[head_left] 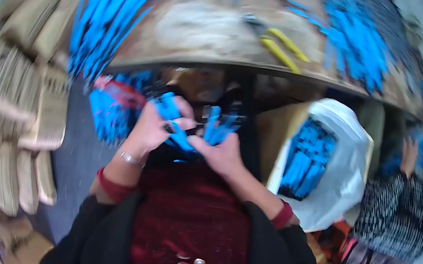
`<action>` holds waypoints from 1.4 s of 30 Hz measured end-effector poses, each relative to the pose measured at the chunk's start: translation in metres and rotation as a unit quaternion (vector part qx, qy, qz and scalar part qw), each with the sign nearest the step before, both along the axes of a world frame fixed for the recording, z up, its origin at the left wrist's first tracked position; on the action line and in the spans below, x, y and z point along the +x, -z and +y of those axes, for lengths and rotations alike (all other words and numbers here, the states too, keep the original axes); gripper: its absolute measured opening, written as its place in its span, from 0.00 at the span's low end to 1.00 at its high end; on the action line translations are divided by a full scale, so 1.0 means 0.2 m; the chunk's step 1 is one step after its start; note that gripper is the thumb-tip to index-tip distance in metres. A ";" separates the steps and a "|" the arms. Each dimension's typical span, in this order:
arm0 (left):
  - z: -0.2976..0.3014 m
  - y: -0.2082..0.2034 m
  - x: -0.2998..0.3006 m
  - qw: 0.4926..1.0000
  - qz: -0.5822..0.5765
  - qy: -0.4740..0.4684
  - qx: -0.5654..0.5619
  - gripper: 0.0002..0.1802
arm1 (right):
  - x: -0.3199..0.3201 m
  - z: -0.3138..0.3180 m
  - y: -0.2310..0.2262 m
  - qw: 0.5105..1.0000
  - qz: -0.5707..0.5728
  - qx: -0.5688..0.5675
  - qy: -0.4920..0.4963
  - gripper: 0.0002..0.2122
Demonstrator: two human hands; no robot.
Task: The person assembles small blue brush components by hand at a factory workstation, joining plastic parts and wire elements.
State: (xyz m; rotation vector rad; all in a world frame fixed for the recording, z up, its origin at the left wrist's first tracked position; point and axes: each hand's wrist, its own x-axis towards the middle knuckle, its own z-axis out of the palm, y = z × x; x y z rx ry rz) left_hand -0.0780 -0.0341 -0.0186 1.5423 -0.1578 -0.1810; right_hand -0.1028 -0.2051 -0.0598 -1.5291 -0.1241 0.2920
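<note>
In front of my chest, my left hand [150, 129] is closed round blue strips [168, 107] with dark ends. Close beside it, my right hand [223, 155] grips more blue strips [213, 124], which stick up past its fingers. A blue piece slants down between the two hands; which hand carries it I cannot tell. Both hands are somewhat blurred, and the fingertips are partly hidden by the strips. What the strips are exactly does not show.
Ahead is a table [207, 56] with bundles of blue strips [114, 11] and yellow-handled pliers [282, 49]. A white-lined bag [346, 170] of blue strips stands right. Brown cardboard packs [49, 106] are stacked left, near a blue-and-red bundle [112, 111]. Another person [402, 201] works far right.
</note>
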 end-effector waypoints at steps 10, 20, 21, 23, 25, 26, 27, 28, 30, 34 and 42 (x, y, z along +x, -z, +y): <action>0.06 -0.09 -0.01 0.994 -0.046 -0.022 -0.093 0.09 | 0.18 0.10 -0.13 0.993 -0.023 0.037 -0.111 0.09; 0.23 -0.43 0.23 0.956 -0.195 0.205 0.077 0.21 | 0.37 0.04 -0.12 0.942 -0.159 0.229 -0.187 0.10; 0.28 -0.49 0.30 0.940 -0.158 0.268 0.143 0.26 | 0.39 0.02 -0.11 0.942 -0.159 0.231 -0.182 0.10; 0.36 -0.53 0.46 0.977 -0.111 0.176 0.055 0.31 | 0.43 -0.02 -0.05 0.957 -0.129 0.147 -0.213 0.13; 0.27 -0.52 0.71 0.974 -0.141 0.082 0.155 0.28 | 0.45 -0.04 0.00 0.962 -0.107 0.107 -0.226 0.14; 0.18 -0.53 0.83 0.951 -0.174 -0.019 0.254 0.25 | 0.46 -0.04 0.00 0.964 -0.080 0.087 -0.238 0.12; 0.08 -0.52 0.93 0.907 -0.203 -0.118 0.349 0.22 | 0.46 -0.04 0.00 0.965 -0.054 0.066 -0.249 0.12; -0.04 -0.49 1.04 0.823 -0.240 -0.086 0.508 0.16 | 0.48 -0.04 0.02 0.966 -0.027 0.044 -0.252 0.12; -0.23 -0.39 1.17 0.685 -0.287 -0.066 0.666 0.07 | 0.48 -0.04 0.03 0.966 -0.028 0.046 -0.253 0.12; -0.39 -0.17 1.31 0.660 -0.325 -0.072 0.673 0.04 | 0.51 -0.07 0.04 0.967 -0.035 0.038 -0.248 0.12; -0.17 -0.32 1.13 0.732 -0.367 -0.094 0.567 0.23 | 0.45 -0.06 0.09 0.974 -0.050 0.077 -0.207 0.18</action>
